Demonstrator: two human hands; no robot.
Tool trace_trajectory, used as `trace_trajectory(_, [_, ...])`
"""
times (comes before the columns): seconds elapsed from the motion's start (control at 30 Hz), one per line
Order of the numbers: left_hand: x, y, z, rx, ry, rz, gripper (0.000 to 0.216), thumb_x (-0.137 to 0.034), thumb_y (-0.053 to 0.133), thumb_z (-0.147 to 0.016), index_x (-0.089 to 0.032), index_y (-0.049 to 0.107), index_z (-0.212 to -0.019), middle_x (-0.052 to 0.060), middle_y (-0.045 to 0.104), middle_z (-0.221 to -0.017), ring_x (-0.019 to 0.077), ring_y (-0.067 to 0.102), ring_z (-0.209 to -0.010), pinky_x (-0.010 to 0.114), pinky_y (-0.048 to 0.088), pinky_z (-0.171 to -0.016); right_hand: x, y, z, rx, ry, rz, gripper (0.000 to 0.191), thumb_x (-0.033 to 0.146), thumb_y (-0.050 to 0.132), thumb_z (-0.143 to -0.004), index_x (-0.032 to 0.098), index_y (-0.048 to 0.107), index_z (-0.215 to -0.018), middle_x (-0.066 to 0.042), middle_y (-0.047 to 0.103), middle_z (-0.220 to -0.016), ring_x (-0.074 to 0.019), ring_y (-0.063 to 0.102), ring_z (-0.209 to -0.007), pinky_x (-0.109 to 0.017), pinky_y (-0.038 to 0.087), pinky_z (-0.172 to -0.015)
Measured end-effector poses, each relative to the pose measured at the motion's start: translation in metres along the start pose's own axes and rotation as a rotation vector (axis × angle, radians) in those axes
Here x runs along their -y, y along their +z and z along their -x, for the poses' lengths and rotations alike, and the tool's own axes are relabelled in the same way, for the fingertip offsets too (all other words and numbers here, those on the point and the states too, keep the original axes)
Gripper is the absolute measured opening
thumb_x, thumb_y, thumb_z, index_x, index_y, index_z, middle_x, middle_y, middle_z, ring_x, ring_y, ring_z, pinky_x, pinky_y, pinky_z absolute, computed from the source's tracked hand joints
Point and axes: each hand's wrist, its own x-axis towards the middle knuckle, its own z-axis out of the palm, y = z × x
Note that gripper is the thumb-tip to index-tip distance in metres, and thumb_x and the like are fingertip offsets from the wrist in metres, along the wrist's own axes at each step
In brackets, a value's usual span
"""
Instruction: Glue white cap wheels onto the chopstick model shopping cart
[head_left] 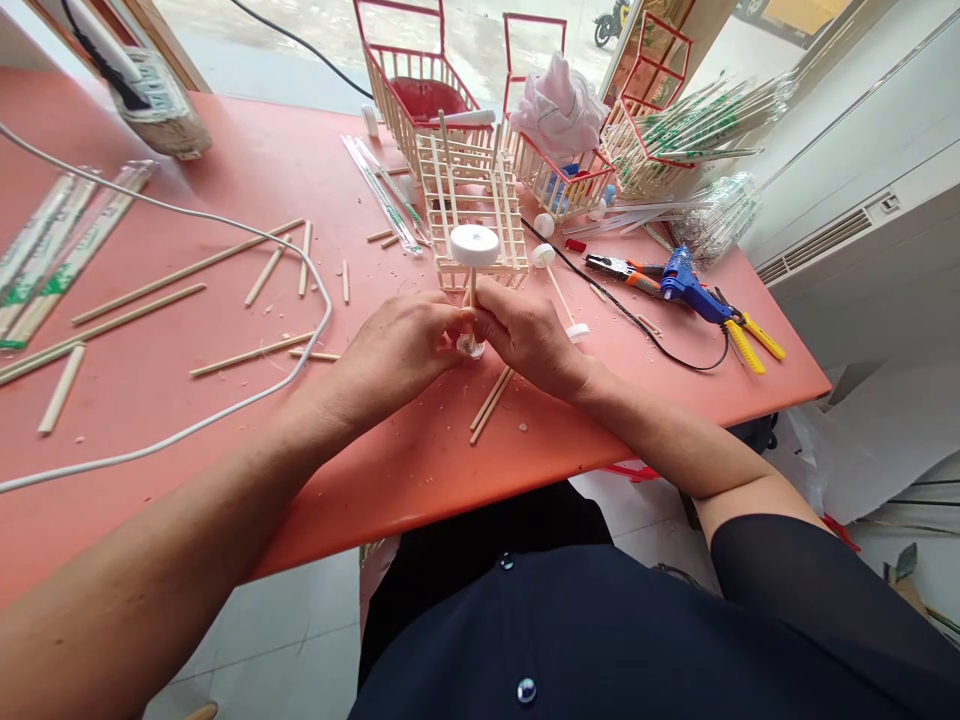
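A wooden stick with a round white cap (474, 243) on its top end stands upright between my hands at the middle of the table. At its lower end is another white cap (471, 347), partly hidden by my fingers. My left hand (409, 338) pinches the stick low down, near that cap. Closed on the stick from the other side is my right hand (536, 335), its fingers meeting those of the left. Just behind them is a frame of glued wooden sticks (469, 180). A second stick with white caps (559, 287) lies beside my right hand.
Loose sticks (251, 355) and wrapped chopsticks (75, 240) lie at left, crossed by a white cable (247, 232). Red-rimmed stick baskets (420, 100) stand behind. At right are a blue glue gun (690, 285), pliers (622, 268) and yellow-handled cutters (746, 345). Two short sticks (491, 405) lie in front.
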Motion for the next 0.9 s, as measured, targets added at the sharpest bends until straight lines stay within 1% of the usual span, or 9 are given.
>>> trace_trajectory(0.07, [-0.0022,-0.0013,0.0005,0.006,-0.003,0.005,0.01,-0.025,0.07,-0.087,-0.022,0.079,-0.089,0.006,0.078,-0.098,0.0245,0.072,-0.092,0.034,0.051,-0.087,-0.0008,0.0006,0.0,-0.001,-0.01,0.004,0.035,0.042,0.046,-0.124,0.025,0.051,-0.094,0.004,0.056,-0.084,-0.0134,0.05,-0.076,-0.027,0.042,-0.074])
trace_trajectory(0.2, [-0.0074,-0.0037,0.0017,0.015,-0.012,-0.024,0.012,-0.024,0.068,-0.091,-0.021,0.079,-0.09,0.005,0.076,-0.099,0.0222,0.068,-0.091,0.034,0.05,-0.087,-0.0023,0.002,-0.0006,-0.011,-0.023,0.016,0.036,0.043,0.045,-0.124,0.026,0.046,-0.092,0.005,0.052,-0.083,-0.0131,0.047,-0.075,-0.027,0.04,-0.073])
trace_trajectory(0.27, [-0.0081,-0.004,0.0018,0.018,-0.021,-0.032,0.012,-0.024,0.067,-0.092,-0.02,0.079,-0.089,0.004,0.075,-0.098,0.0216,0.067,-0.09,0.034,0.05,-0.087,-0.002,0.0019,-0.0009,-0.006,-0.015,0.019,0.034,0.041,0.044,-0.124,0.027,0.045,-0.093,0.005,0.052,-0.083,-0.0133,0.047,-0.076,-0.027,0.041,-0.074])
trace_trajectory(0.43, [-0.0043,-0.0024,0.0006,0.025,-0.041,-0.02,0.009,-0.025,0.071,-0.087,-0.022,0.079,-0.089,0.005,0.077,-0.099,0.0231,0.07,-0.091,0.035,0.05,-0.087,0.0002,-0.0001,-0.0012,0.011,0.001,0.024,0.031,0.036,0.046,-0.122,0.027,0.045,-0.093,0.005,0.053,-0.082,-0.0134,0.048,-0.075,-0.028,0.041,-0.073])
trace_trajectory(0.6, [-0.0038,-0.0017,0.0007,0.034,-0.036,-0.013,0.016,-0.025,0.069,-0.09,-0.022,0.083,-0.097,0.006,0.079,-0.102,0.0242,0.072,-0.093,0.036,0.052,-0.091,-0.0009,0.0007,-0.001,0.021,0.034,0.021,0.034,0.04,0.046,-0.123,0.027,0.046,-0.092,0.004,0.053,-0.083,-0.0137,0.048,-0.077,-0.028,0.042,-0.074])
trace_trajectory(0.77, [-0.0006,-0.0001,0.0004,0.021,-0.031,-0.006,0.014,-0.026,0.071,-0.087,-0.022,0.082,-0.094,0.007,0.079,-0.103,0.0255,0.072,-0.094,0.037,0.052,-0.09,-0.0005,0.0014,-0.0014,0.003,-0.002,-0.013,0.033,0.041,0.046,-0.122,0.028,0.044,-0.091,0.004,0.05,-0.083,-0.0145,0.047,-0.076,-0.029,0.041,-0.073])
trace_trajectory(0.9, [0.0009,0.0005,0.0002,0.024,-0.034,0.005,0.015,-0.028,0.069,-0.088,-0.023,0.082,-0.094,0.006,0.078,-0.099,0.0253,0.072,-0.092,0.037,0.052,-0.09,-0.0009,0.0016,-0.0008,0.009,0.01,0.008,0.033,0.039,0.044,-0.123,0.027,0.043,-0.092,0.004,0.05,-0.084,-0.0135,0.047,-0.077,-0.028,0.042,-0.075])
